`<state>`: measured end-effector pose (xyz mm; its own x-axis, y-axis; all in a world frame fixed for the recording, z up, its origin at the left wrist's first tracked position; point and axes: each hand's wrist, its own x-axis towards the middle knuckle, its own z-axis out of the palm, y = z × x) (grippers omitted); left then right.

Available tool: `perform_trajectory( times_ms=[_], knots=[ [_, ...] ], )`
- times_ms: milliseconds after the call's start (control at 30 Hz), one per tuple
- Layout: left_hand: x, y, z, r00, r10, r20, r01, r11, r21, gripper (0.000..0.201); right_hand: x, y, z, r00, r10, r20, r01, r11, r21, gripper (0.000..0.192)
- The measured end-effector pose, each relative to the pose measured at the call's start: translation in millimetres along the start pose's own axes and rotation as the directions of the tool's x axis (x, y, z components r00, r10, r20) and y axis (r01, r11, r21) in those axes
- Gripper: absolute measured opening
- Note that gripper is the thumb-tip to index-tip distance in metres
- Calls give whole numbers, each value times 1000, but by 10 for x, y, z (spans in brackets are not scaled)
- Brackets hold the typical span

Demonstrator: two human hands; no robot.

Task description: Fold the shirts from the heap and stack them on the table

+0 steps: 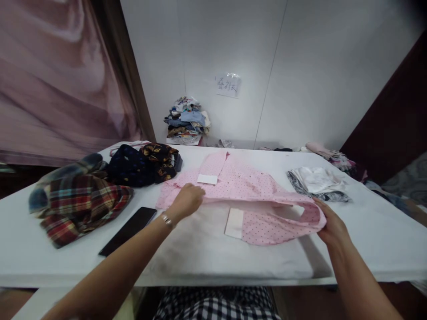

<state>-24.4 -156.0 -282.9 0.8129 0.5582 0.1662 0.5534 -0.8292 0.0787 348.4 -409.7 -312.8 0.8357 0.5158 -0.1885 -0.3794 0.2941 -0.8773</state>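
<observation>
Bare bench (207,253) lies open at lower centre and lower right. At left, a phone (128,230) and plaid shirt (80,204) block passage; dark clothes (143,163) crowd upper left, white cloth (316,182) the right.
</observation>
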Motion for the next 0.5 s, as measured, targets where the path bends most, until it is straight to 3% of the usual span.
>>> perform_trajectory(
  times_ms=[133, 267, 333, 400, 467, 500],
  knots=[
    [-692, 80, 87, 994, 109, 26, -109, 994, 1, 28, -61, 166, -159, 1000, -16, -16, 13, 984, -177, 32],
    [-1037, 9, 303, 999, -24, 45, 25, 1000, -7, 28, -291, 444, -202, 994, -110, -14, 97, 926, -366, 53],
    [-1065, -89, 364, 994, -102, 42, 102, 995, -3, 31, -405, 580, -228, 977, -200, 74, 208, 823, -528, 70],
    [-1060, -194, 398, 984, -174, 44, 173, 985, 18, 35, -494, 684, -249, 948, -243, 206, 317, 660, -682, 78],
    [-1064, -281, 429, 970, -242, 37, 241, 970, 34, 38, -537, 721, -244, 924, -194, 330, 382, 530, -757, 70],
    [-1075, -312, 448, 963, -269, 28, 268, 963, 35, 39, -532, 705, -224, 913, -146, 381, 400, 508, -763, 63]
  ],
)
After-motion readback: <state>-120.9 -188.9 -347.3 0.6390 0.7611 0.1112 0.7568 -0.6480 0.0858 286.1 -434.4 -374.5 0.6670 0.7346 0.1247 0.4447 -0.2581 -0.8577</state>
